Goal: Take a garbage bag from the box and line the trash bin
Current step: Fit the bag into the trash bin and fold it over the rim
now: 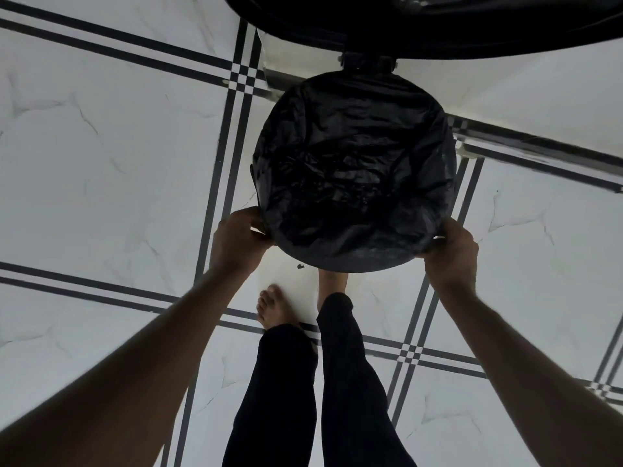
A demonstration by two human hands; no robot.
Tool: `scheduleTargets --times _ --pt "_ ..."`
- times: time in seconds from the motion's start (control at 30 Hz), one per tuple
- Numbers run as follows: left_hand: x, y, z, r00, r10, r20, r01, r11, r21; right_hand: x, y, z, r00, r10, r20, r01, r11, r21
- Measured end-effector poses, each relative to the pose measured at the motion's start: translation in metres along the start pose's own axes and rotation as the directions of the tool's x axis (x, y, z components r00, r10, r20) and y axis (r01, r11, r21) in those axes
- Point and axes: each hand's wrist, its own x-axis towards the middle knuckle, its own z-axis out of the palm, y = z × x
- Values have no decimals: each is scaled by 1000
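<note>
The tiled floor (101, 136) spreads under me. The open lid (438, 25) is cut off at the top edge. My black garbage bag (350, 170) covers the trash bin's mouth, hiding the bin itself. My left hand (237, 241) and right hand (451, 254) each grip the bag at the near rim, fingertips hidden underneath. My right foot (332, 281) is half hidden.

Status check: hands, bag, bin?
Left hand and right hand grip the garbage bag at the near rim. Bag spread across the bin mouth. Lid up. Nothing blocking.
</note>
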Motion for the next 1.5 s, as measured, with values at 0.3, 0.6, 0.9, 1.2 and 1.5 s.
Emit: scheduleTargets --times 0.3,0.6,0.9,1.2,1.5 --pt "-2 -12 -4 879 -387 279 462 540 -703 -19 -11 -36 974 212 -76 -210 977 35" --pt "-3 -5 -22 898 -89 431 395 597 -699 28 -132 29 835 -435 337 495 861 -116" --pt "22 -33 -15 813 146 564 348 654 -671 124 -73 129 782 -42 622 375 829 -416" --pt "40 -41 -12 769 215 602 322 683 -655 139 -47 171 759 29 650 263 900 -347" --pt "29 -34 -14 778 184 601 355 660 -662 145 -61 142 847 110 520 -117 993 -20"
